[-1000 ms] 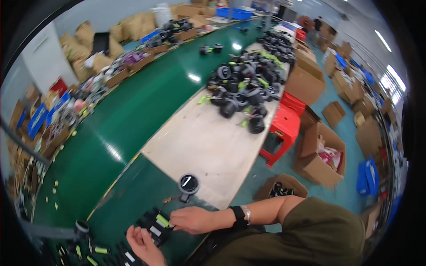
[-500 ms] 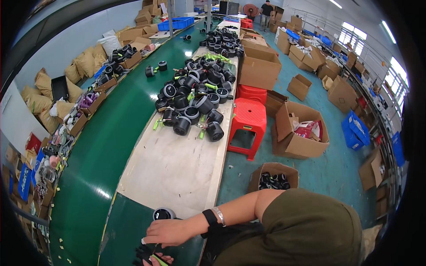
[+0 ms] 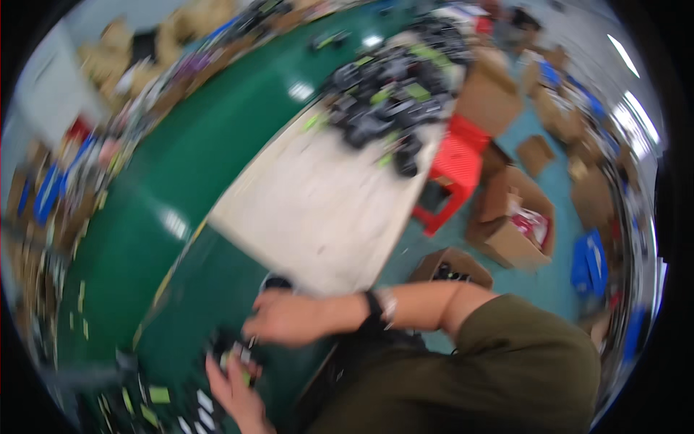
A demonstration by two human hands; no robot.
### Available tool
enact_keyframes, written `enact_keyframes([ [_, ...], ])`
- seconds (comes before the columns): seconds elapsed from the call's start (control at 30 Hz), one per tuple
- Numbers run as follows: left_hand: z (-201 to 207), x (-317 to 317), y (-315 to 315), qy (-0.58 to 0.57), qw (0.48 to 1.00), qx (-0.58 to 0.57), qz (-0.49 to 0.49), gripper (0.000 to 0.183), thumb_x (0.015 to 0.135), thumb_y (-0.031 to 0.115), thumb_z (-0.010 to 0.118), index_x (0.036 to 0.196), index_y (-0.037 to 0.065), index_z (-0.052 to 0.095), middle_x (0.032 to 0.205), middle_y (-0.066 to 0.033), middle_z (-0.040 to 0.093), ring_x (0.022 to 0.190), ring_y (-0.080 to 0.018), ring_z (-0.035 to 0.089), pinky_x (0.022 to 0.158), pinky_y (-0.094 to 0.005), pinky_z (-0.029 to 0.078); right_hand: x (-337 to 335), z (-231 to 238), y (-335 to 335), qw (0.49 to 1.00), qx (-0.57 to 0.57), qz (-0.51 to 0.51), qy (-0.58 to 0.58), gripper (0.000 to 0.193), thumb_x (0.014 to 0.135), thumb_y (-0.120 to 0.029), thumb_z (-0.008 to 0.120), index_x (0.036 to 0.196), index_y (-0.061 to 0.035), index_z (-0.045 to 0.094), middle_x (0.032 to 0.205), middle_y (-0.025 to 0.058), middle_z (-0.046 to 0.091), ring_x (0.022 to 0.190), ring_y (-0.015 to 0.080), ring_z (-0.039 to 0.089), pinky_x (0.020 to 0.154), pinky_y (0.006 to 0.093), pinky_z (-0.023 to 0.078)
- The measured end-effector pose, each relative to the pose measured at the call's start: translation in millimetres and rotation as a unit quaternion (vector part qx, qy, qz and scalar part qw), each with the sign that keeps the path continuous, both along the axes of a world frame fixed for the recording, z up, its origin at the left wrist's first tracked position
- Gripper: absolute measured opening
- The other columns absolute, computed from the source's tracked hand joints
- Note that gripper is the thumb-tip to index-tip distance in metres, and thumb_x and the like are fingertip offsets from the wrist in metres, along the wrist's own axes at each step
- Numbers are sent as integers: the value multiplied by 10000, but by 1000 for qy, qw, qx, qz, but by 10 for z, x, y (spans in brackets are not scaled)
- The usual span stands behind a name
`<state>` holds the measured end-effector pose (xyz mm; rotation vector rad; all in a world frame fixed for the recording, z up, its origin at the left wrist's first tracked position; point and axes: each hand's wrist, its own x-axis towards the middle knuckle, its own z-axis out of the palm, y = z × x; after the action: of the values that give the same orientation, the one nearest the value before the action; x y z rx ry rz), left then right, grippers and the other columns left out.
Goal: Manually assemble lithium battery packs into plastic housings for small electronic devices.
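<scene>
The picture is smeared by motion. My left hand (image 3: 238, 394) is closed round a dark item (image 3: 223, 343) with pale and lime-green parts, whose kind I cannot make out. Just above it, my right hand (image 3: 285, 318) has its fingers pressed together at the item's upper end; what they pinch is too blurred to name. A black round container (image 3: 276, 283) stands on the green bench beside my right hand, partly covered by it. Several flat dark pieces with lime-green and white tags (image 3: 159, 395) lie to the left of my left hand.
A pale board (image 3: 303, 210) runs ahead, bearing a heap of black round containers (image 3: 390, 94) with lime-green tags. Left of it stretches a green conveyor belt (image 3: 166, 173). On the right are a red stool (image 3: 459, 155), an open carton (image 3: 506, 224) and a smaller carton (image 3: 463, 264) of black items.
My view has swung left and down, bringing the tagged pieces and more of my left hand into sight. Both hands stay close together at the dark item.
</scene>
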<state>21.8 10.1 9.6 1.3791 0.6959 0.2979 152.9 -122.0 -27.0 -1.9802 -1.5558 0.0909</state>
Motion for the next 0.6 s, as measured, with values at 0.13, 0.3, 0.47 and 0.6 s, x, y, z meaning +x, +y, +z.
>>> enact_keyframes([
  [0.13,24,67,73,-35,994,1,-101,250,923,119,477,1143,0,476,847,-56,574,657,-108,533,568,-269,484,170,185,-71,999,22,23,42,131,742,-102,623,865,-60,610,763,82,603,758,281,572,759,386,429],
  [0.3,33,-40,147,-43,993,-84,-77,215,933,164,467,1067,-2,490,897,-80,577,663,-117,551,561,-260,480,119,168,147,991,53,23,124,217,726,-48,673,932,-34,604,812,80,611,774,277,566,729,368,441],
  [0.47,38,-128,139,-47,987,-142,-57,229,933,196,469,1049,-1,492,895,-85,574,657,-126,552,559,-270,480,2,164,166,993,25,18,114,251,726,-42,671,959,-38,577,750,71,572,741,275,559,683,369,442],
  [0.6,16,-154,102,-57,977,-198,-56,233,938,202,457,1049,-1,491,908,-95,562,669,-136,554,554,-280,481,-113,140,180,997,38,-42,48,238,732,-30,646,959,-36,575,750,78,572,726,271,561,685,375,447],
])
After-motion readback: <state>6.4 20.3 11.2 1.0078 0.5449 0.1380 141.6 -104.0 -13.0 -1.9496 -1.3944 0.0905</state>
